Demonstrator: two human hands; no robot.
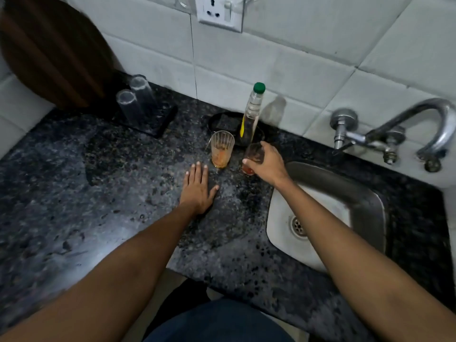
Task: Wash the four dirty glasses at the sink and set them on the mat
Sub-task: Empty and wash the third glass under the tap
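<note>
The right hand [267,162] has its fingers and thumb curled round a glass [253,157] with a reddish-orange residue at the bottom; the glass stands on, or just above, the counter [74,193], which of the two I cannot tell. It is just off the sink's [370,201] ten o'clock corner. Just beside this glass, at its nine o'clock, a second dirty glass [221,149] stands upright and untouched, ribbed, with orange dregs inside.

The left hand [198,188] lies flat on the counter, fingers straight and slightly spread, holding nothing; its fingertips are near the base of the ribbed glass, at about that glass's seven o'clock, not touching it.

At twelve o'clock from the held glass, close behind it, a clear bottle [251,114] with a green cap stands upright, a yellowish liquid in its lower part. It seems to stand in a dark shallow dish [217,119] that also holds a dark sponge [225,123].

Farther out, at ten o'clock from the two dirty glasses and well apart from them, a black mat [160,119] carries two clear glasses [134,99] set upside down, side by side. Behind the mat, a brown wooden board [49,50] leans against the tiled wall [296,58].

The steel sink has its drain [298,225] near its left side. A metal tap [419,127] comes out of the wall at the sink's one o'clock. A wall socket [219,12] sits on the tiles at twelve o'clock above the bottle.
</note>
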